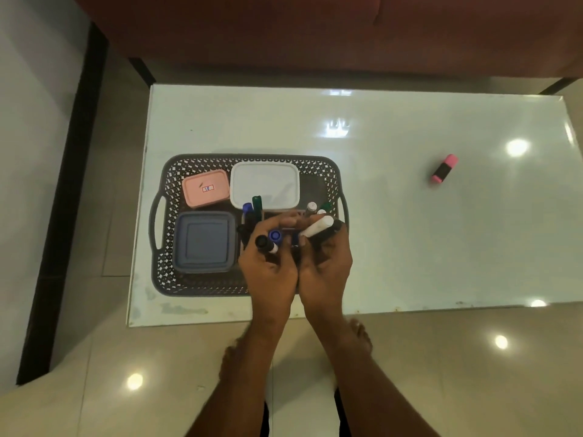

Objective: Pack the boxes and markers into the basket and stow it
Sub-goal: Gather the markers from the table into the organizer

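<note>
A dark perforated basket [176,171] with side handles sits on the left half of the white table. Inside it lie a pink box [205,188], a white box [265,185] and a blue-grey box [204,241]. Both hands hover over the basket's right part, side by side. My left hand [270,269] grips several markers [268,242] with black and blue caps. My right hand [325,266] holds a white-bodied marker [318,228] and more behind it. A pink highlighter [444,169] lies alone on the table at the right.
The white glossy table [410,231] has its near edge just below my wrists. A dark red sofa [315,29] runs along the far side. Shiny tiled floor [94,357] lies around, and a foot [359,335] shows below the table edge.
</note>
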